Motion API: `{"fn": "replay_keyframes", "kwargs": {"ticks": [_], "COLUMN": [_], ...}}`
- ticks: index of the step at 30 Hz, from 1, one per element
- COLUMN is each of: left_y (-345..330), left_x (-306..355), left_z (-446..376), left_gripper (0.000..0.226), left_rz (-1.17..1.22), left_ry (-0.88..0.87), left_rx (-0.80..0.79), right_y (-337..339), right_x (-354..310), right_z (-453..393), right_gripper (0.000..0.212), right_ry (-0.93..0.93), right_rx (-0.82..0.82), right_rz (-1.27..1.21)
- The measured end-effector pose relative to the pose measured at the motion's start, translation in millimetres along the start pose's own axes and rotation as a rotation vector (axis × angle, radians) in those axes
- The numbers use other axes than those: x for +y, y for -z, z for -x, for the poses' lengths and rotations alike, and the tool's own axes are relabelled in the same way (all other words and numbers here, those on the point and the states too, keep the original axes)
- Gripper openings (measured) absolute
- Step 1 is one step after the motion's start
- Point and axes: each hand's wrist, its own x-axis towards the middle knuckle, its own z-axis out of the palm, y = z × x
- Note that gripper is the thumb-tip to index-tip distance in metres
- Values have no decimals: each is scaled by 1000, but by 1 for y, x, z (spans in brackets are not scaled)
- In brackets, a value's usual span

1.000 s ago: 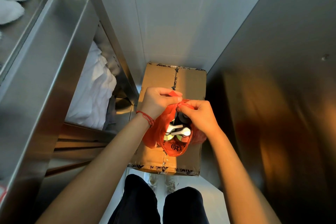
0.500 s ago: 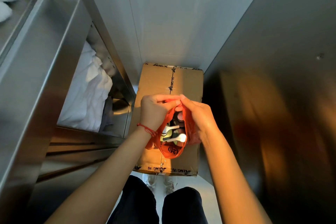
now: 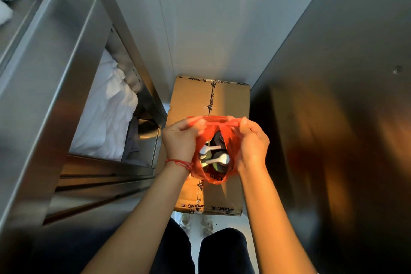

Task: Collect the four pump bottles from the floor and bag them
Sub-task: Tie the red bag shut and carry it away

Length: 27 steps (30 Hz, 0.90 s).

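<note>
Left hand (image 3: 179, 141) and right hand (image 3: 252, 143) are each pinching a handle of the red bag (image 3: 231, 140), holding it over the cardboard box (image 3: 224, 100); pump bottles (image 3: 213, 155) are sitting inside.

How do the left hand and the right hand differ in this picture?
The left hand has a red string bracelet at its wrist; the right hand has a bare wrist. The left hand pinches the left side of the red bag's rim, the right hand the right side. Both hold the bag open above the cardboard box, with pump bottles inside.
</note>
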Motion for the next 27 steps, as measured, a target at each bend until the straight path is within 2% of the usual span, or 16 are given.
{"fn": "replay_keyframes", "kwargs": {"ticks": [4, 9, 14, 18, 22, 27], "left_y": [26, 40, 40, 43, 29, -8], "left_x": [-8, -16, -11, 0, 23, 42], "left_z": [-5, -1, -5, -6, -10, -8], "left_gripper": [14, 10, 14, 15, 24, 17], "left_rz": [167, 204, 209, 143, -51, -164], "left_ry": [211, 262, 261, 119, -124, -221], "left_rx": [98, 136, 104, 17, -109, -265], "right_y": [21, 34, 31, 33, 28, 8], "right_x": [-1, 5, 2, -3, -18, -31], "right_z": [-14, -19, -19, -7, -1, 1], "right_gripper": [23, 17, 14, 19, 20, 11], "right_ry": [-134, -170, -158, 30, 298, 510], "right_rx": [113, 151, 171, -1, -190, -290], "right_rz": [-349, -356, -374, -257, 68, 334]}}
